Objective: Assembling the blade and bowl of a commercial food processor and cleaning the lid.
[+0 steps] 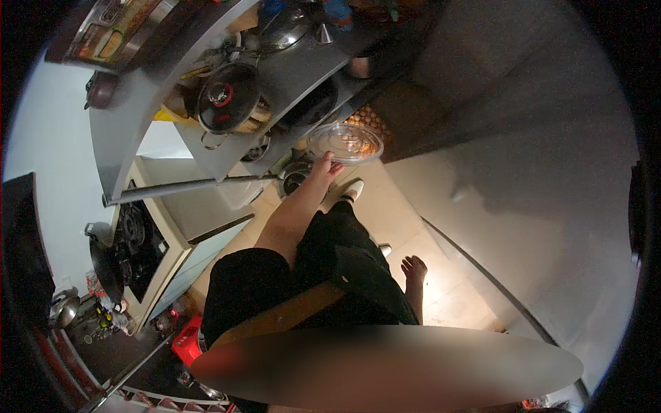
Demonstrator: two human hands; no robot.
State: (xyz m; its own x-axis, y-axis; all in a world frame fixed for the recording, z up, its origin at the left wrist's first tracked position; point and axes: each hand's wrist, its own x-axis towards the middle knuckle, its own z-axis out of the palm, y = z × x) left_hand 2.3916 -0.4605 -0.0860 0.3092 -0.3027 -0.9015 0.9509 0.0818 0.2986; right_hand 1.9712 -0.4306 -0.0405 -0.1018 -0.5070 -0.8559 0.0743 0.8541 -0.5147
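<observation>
My left hand (326, 166) reaches forward and grips the near rim of a round clear plastic lid (344, 143), thumb and fingers closed on its edge. The lid is see-through and shallow, and it is held out above the floor beside the shelving. Beyond it sit several round brown things that look like eggs (370, 121), partly seen through the plastic. My right hand (414, 268) hangs low at my right side, fingers loosely bent and apart, with nothing in it. The nearest thing to it is the tiled floor below.
Grey shelves (303, 76) at the front left carry a glass-lidded pot (231, 100), a metal funnel (323, 34) and other cookware. A gas stove (140, 251) with a wok (105, 260) stands at left. A large pale panel (502, 227) rises on the right.
</observation>
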